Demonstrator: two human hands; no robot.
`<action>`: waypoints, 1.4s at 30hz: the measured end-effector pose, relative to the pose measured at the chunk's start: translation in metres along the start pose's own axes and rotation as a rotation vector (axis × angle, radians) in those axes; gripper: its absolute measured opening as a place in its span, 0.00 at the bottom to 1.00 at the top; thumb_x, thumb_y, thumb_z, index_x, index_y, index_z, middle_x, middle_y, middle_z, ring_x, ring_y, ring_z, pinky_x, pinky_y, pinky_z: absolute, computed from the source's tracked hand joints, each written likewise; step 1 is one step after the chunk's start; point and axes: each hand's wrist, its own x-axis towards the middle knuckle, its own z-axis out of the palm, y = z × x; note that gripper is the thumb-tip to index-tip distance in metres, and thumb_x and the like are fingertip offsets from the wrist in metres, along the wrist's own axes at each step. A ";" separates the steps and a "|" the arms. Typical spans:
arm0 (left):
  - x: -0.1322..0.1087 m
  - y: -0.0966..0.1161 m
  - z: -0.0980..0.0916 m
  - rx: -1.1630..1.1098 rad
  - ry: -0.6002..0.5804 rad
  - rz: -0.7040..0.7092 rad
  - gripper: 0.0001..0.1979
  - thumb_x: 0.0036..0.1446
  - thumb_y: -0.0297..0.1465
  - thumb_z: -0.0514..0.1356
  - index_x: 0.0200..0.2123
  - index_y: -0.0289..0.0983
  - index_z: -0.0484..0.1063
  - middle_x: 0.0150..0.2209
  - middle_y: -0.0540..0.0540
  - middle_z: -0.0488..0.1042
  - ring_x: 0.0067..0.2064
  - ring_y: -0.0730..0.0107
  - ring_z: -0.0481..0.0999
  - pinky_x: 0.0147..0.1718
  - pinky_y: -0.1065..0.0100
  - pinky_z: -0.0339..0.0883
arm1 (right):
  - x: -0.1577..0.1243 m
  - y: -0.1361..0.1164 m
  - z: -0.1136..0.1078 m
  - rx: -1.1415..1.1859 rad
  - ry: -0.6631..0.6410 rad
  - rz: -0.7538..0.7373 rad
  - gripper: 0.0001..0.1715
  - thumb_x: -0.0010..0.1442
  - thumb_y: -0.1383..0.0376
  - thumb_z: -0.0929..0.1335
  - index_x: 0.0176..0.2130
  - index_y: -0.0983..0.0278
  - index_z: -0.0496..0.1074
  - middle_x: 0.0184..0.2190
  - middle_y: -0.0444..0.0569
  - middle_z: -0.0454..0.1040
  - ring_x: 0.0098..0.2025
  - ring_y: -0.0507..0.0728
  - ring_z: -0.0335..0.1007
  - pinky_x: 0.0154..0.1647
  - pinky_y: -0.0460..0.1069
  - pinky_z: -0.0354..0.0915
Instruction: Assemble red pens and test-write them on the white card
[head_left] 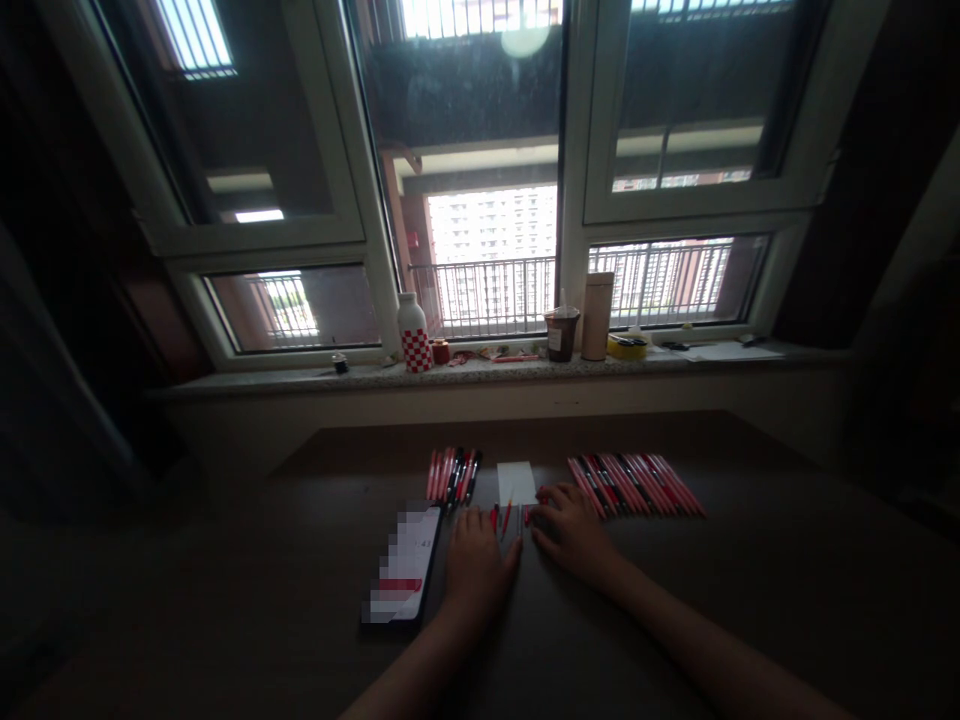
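My left hand (478,568) rests on the dark table, palm down, its thumb apart from the fingers. Opposite it, my right hand (576,528) has bent, separated fingers, with their tips beside small red pieces. Between the hands lie a slim red-and-orange stick (507,516) and a narrow clear tube (519,520), which look like pen parts. Just beyond them is a white paper square (516,482). A small bundle of red and black pens (453,475) lies past my left hand. A longer row of similar pens (636,485) lies past my right hand.
A phone (405,565) with a lit, partly blurred screen lies left of my left hand. On the windowsill stand a checkered white bottle (415,335), a lidded drink cup (561,333), a tan flask (597,318) and a yellow roll (627,347). Papers (731,352) lie to the right.
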 end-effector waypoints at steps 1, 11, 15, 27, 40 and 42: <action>0.000 0.000 0.000 0.001 -0.002 -0.001 0.26 0.56 0.44 0.53 0.51 0.31 0.66 0.54 0.32 0.67 0.57 0.52 0.63 0.54 0.53 0.57 | 0.000 0.000 0.000 -0.005 0.001 0.000 0.12 0.56 0.62 0.67 0.42 0.57 0.74 0.50 0.48 0.68 0.55 0.62 0.55 0.57 0.58 0.53; 0.001 0.000 0.000 -0.003 -0.019 -0.001 0.26 0.56 0.44 0.53 0.52 0.32 0.66 0.54 0.32 0.67 0.58 0.52 0.62 0.54 0.51 0.56 | 0.001 0.001 0.001 0.027 0.035 -0.005 0.09 0.57 0.62 0.68 0.40 0.58 0.74 0.48 0.48 0.69 0.54 0.62 0.56 0.56 0.57 0.53; 0.001 0.000 -0.001 -0.015 -0.038 -0.016 0.27 0.57 0.44 0.53 0.52 0.30 0.65 0.55 0.32 0.66 0.58 0.53 0.62 0.55 0.54 0.56 | 0.002 0.004 0.000 0.103 0.076 0.019 0.09 0.57 0.63 0.68 0.40 0.59 0.75 0.46 0.50 0.70 0.52 0.60 0.59 0.55 0.56 0.55; 0.002 0.007 -0.007 -0.080 0.031 0.233 0.24 0.58 0.37 0.54 0.57 0.41 0.61 0.60 0.43 0.62 0.63 0.53 0.54 0.61 0.47 0.48 | 0.004 0.016 0.000 0.359 0.186 0.111 0.12 0.56 0.69 0.66 0.41 0.62 0.74 0.35 0.48 0.75 0.44 0.58 0.66 0.49 0.54 0.60; 0.001 0.016 0.000 -0.054 0.085 0.366 0.24 0.60 0.44 0.50 0.56 0.42 0.64 0.57 0.45 0.67 0.63 0.54 0.55 0.61 0.39 0.44 | 0.004 0.019 0.003 0.344 0.193 0.137 0.13 0.55 0.68 0.66 0.41 0.61 0.74 0.35 0.48 0.76 0.43 0.61 0.66 0.49 0.57 0.58; 0.001 0.016 -0.001 -0.054 0.081 0.366 0.24 0.60 0.44 0.51 0.56 0.42 0.64 0.58 0.45 0.67 0.63 0.54 0.55 0.61 0.38 0.43 | 0.004 0.018 0.002 0.339 0.190 0.142 0.13 0.55 0.69 0.66 0.41 0.61 0.74 0.35 0.48 0.75 0.43 0.61 0.66 0.49 0.57 0.58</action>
